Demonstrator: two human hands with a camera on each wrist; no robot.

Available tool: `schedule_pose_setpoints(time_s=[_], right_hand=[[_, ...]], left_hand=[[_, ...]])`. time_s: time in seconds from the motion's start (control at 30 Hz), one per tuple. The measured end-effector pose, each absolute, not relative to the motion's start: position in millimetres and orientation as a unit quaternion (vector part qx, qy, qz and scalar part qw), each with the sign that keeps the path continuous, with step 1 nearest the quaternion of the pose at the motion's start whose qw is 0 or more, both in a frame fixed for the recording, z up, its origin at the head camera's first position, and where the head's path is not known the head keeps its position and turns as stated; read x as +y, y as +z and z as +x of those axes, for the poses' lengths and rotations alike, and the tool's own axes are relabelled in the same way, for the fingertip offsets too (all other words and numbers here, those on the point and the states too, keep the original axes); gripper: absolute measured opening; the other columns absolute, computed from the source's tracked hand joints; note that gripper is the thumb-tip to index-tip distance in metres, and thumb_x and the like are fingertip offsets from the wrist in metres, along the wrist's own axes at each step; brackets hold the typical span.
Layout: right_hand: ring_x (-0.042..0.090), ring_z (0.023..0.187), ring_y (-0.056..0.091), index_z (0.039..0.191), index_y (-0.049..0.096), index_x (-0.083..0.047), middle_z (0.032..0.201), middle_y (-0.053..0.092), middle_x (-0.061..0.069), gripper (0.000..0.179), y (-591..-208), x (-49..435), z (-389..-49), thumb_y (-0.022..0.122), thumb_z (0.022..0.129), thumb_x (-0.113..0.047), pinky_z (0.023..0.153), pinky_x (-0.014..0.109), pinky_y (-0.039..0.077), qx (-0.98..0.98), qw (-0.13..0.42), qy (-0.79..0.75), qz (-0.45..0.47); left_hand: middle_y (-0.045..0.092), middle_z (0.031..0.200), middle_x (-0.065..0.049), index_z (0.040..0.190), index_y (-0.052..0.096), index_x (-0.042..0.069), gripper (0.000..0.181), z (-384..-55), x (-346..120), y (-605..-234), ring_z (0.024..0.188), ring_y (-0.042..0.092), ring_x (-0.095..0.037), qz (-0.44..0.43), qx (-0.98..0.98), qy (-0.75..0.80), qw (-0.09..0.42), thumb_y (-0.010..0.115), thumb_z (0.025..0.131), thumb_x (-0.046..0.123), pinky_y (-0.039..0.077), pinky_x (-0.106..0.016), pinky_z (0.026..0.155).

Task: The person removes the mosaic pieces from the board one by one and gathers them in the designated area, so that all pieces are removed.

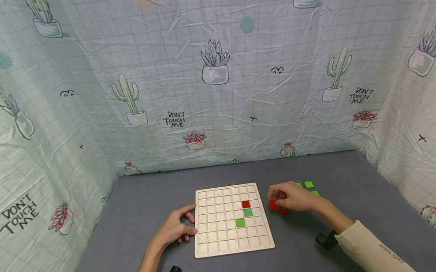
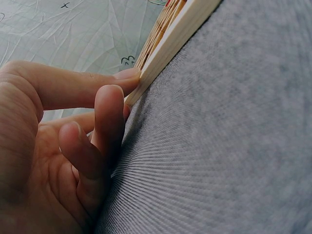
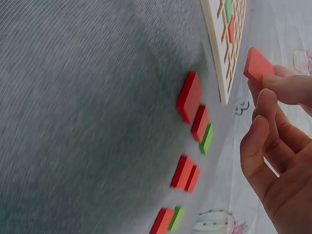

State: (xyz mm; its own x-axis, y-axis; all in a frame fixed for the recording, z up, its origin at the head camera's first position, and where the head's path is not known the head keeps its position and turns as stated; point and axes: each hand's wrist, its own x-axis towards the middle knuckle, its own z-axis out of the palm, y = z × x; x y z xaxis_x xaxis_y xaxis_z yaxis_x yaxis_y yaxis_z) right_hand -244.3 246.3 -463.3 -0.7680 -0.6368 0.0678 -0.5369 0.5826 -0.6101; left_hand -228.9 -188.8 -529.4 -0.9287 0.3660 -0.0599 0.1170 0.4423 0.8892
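Observation:
A square wooden board (image 1: 221, 246) with a grid of recessed cells lies on the grey table. One red tile (image 1: 246, 204) and two green tiles (image 1: 240, 222) sit in its cells, right of the middle. At the board's left edge, my left hand (image 1: 173, 228) touches the side with index finger and thumb; its other fingers are bent beneath. My right hand (image 1: 294, 196) is just beyond the board's right edge, pinching a red square tile (image 3: 258, 66) between thumb and fingers. The right wrist view shows this tile raised above the loose ones.
Several loose red tiles (image 3: 189, 97) and green tiles (image 1: 308, 184) lie on the table (image 1: 302, 251) to the right of the board, partly hidden under my right hand in the head view. A patterned curtain (image 1: 218, 100) encloses the back and sides.

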Motion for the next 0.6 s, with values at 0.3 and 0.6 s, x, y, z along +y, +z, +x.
schedule_pose_setpoints(time_s=[0.3,0.6], right_hand=[[0.006,0.071,0.058,0.106,0.070,-0.009,0.099,0.075,0.006,0.017,-467.6,269.6,-242.9,0.066,0.094,0.002,0.065,0.024,0.049,0.891,0.078,-0.317,-0.316],[0.007,0.069,0.059,0.107,0.069,-0.004,0.100,0.073,0.010,0.014,-474.5,289.6,-243.1,0.063,0.096,0.003,0.064,0.026,0.051,0.886,0.101,-0.343,-0.295]], left_hand=[[0.059,0.104,-0.015,0.154,0.048,0.007,0.084,-228.9,-188.3,-530.0,0.052,0.061,-0.017,0.142,0.837,0.514,0.124,0.084,0.079,0.006,0.043,-0.029,0.040],[0.059,0.106,-0.017,0.155,0.048,0.007,0.084,-228.6,-188.8,-529.6,0.052,0.061,-0.017,0.143,0.831,0.523,0.125,0.084,0.079,0.005,0.043,-0.029,0.040]])
